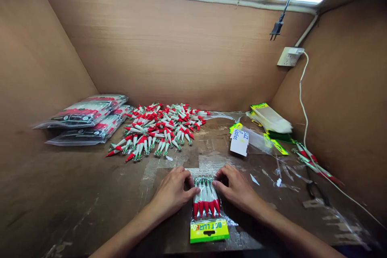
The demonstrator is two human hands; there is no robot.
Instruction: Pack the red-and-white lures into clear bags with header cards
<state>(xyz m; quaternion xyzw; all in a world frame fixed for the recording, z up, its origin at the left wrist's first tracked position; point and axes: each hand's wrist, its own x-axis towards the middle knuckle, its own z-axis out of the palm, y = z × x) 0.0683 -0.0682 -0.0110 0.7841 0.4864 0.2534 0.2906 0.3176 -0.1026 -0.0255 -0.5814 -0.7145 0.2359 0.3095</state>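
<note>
- left hand point(173, 191): grip half curled, thumb and fingertips closed on the far-left corner of the packet point(207, 203).
- right hand point(237, 187): mirror of that, grip half curled and closed on the far-right corner.
- Packet lies flat on the worktop point(90, 193) between both hands. Red-and-white lures sit side by side inside, with the yellow card point(209, 230) end toward the person.
- Can't tell if the far end of the packet is sealed or open.
- Risk: the film looks slick, so uneven pressure from the two grips could skew the packet and bunch the lures.
- Risk: if the far end is open, tilting it could let the lures slide out.
- Risk: the lure tips look spiky (too small to be sure) and a hard press might poke the film or a finger.
- Risk: plastic scraps point(284, 173) lie just right of the right hand and could cling to the packet or the wrist.
- Edge: the card end is near the front edge of the worktop, so a tug toward the person could drag it off.
- Room: bare worktop left of the left hand.
- The pile of loose lures point(160, 127) is behind, well apart.
- Stacked bags point(87, 119) sit far left.
- Paper note point(240, 142) and empty bags point(269, 119) are back right.
- White cable point(302, 100) runs down the right wall.
- Board walls close in three sides.
</note>
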